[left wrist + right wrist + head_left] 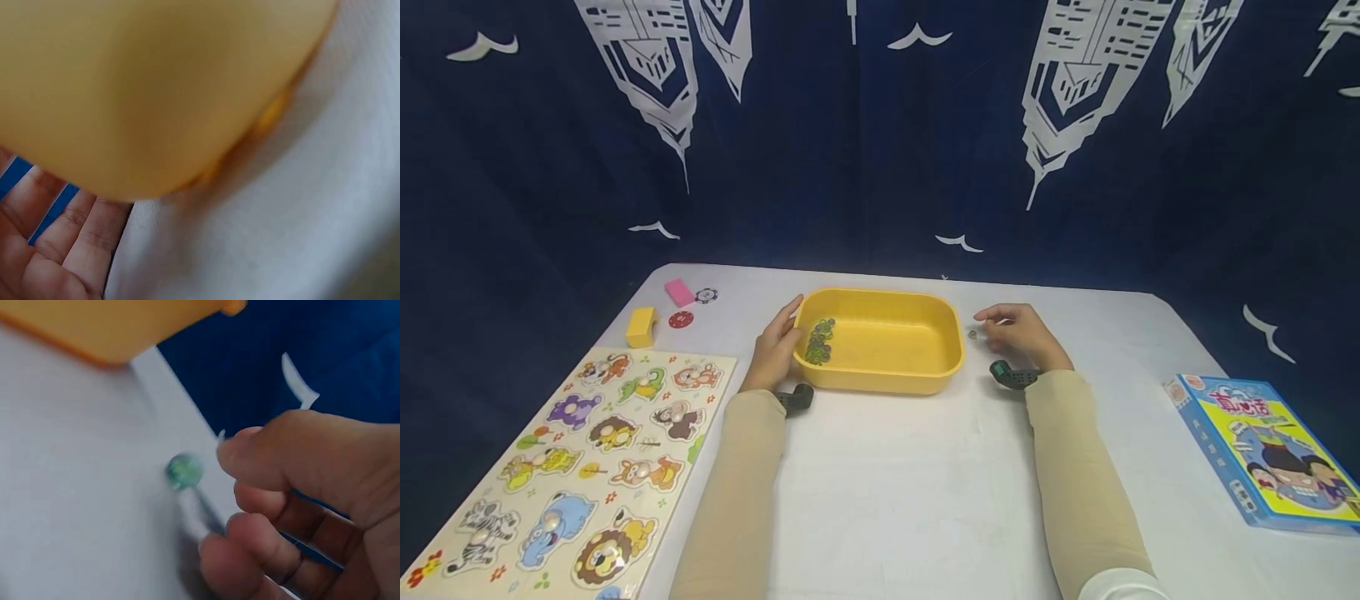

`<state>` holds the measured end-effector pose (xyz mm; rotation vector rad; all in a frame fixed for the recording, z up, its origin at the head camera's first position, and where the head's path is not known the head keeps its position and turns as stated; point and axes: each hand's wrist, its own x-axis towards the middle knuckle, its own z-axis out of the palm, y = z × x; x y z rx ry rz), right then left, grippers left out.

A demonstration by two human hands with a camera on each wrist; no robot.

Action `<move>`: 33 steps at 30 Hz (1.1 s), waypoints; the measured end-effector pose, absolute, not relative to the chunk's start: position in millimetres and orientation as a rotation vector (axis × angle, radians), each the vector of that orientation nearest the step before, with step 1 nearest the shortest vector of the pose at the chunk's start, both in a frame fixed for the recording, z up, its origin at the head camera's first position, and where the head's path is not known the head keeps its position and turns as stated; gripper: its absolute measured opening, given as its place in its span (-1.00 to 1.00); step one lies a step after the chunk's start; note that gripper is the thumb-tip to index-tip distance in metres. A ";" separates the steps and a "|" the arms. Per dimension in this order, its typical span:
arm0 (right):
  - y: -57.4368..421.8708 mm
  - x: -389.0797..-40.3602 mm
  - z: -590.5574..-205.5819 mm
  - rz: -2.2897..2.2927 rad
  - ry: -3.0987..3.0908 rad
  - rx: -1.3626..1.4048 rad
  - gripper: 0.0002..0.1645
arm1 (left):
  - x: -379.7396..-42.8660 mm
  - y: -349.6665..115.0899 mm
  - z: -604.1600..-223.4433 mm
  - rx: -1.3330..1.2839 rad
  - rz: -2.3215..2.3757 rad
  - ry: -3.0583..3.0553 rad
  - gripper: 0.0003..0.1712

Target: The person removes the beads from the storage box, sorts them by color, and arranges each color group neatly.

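A yellow plastic tray point(880, 382) stands on the white table, with a cluster of several small green and purple glass marbles point(819, 342) at its left end. My left hand point(772, 354) rests against the tray's left side; in the left wrist view its fingers point(75, 215) reach partly behind the tray wall. To the right of the tray, my right hand point(1017, 333) hovers with loosely bent fingers. One greenish glass marble point(184, 470) lies just off its fingertips, apart from them and slightly blurred.
On the left lies an animal puzzle board point(587, 450). Beyond it are a yellow block point(641, 327), a pink block point(679, 292), a red chip point(681, 319) and a black-and-white chip point(706, 295). A blue-and-yellow game box point(1262, 450) is at right. A dark curtain point(865, 167) hangs behind.
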<state>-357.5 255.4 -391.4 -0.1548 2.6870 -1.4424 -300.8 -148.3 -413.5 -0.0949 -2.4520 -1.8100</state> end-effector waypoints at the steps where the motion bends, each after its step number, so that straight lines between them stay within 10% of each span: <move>1: 255.2 -358.0 -393.9 -1.424 2.672 -0.141 -0.60 | -300.7 -148.3 -413.6 -0.093 -1.803 -2.458 -0.29; 22: 255.4 -358.3 -406.6 -1.467 2.705 -0.172 -0.60 | -297.4 -153.8 -411.3 -0.056 -1.813 -2.453 -0.29; 33: 215.6 -340.6 -344.2 -1.643 2.605 -0.470 -0.60 | -303.2 -147.0 -416.2 -0.078 -1.784 -2.452 -0.27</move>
